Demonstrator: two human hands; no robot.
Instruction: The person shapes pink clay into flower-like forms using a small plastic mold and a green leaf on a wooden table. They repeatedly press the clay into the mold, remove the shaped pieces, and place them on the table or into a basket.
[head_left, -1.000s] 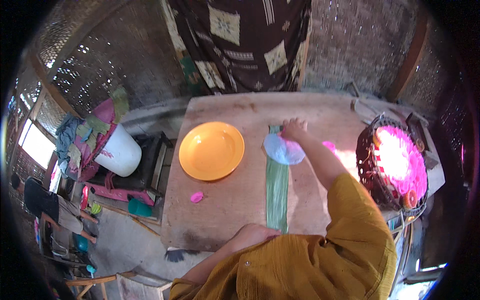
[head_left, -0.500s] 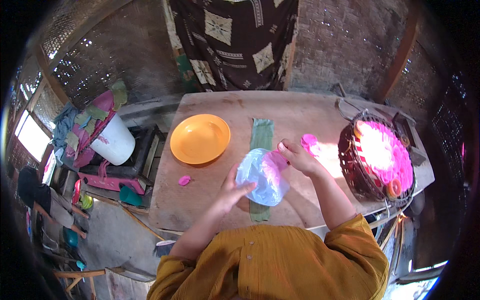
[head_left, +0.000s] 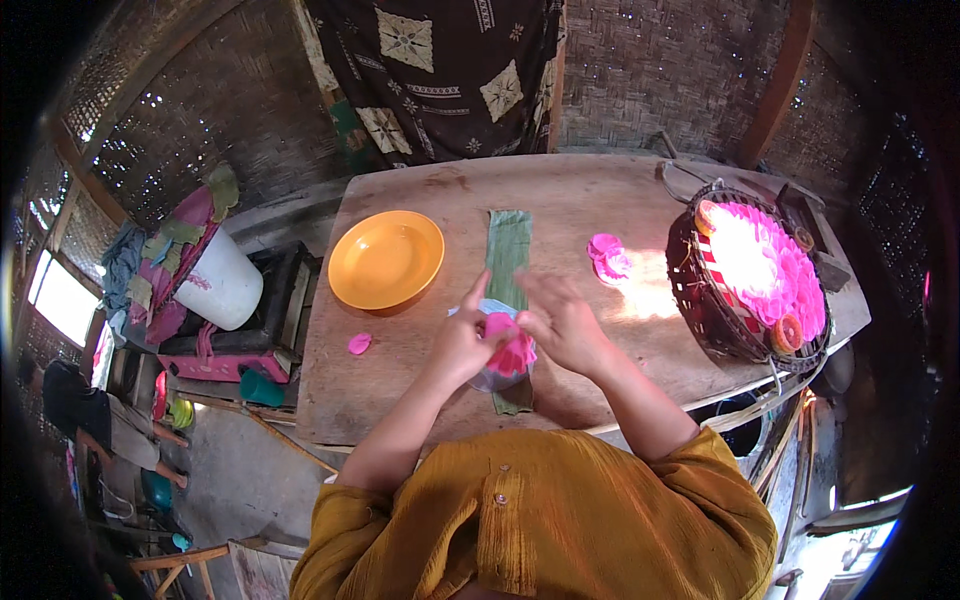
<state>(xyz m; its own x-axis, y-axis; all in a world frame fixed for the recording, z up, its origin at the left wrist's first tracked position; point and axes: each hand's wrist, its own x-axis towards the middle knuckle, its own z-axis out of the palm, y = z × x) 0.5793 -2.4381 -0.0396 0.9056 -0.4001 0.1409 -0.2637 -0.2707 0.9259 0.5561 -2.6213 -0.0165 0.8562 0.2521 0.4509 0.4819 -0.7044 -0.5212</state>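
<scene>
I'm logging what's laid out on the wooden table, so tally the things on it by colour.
Orange: 1, the round orange plastic plate.
Green: 1, the long green leaf strip.
Pink: 3, the small pink piece, the pink cup cluster, the pink item in the clear bag between both hands.
Dark: 1, the woven basket of pink cakes.
Total: 6

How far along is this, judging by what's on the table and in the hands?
Looks done: many pink cakes fill the basket. In hand: left hand and right hand hold a pink cake in a clear bag over the leaf strip. Left, it seems: two pink cakes and a pink piece lie loose; the orange plate is bare.
</scene>
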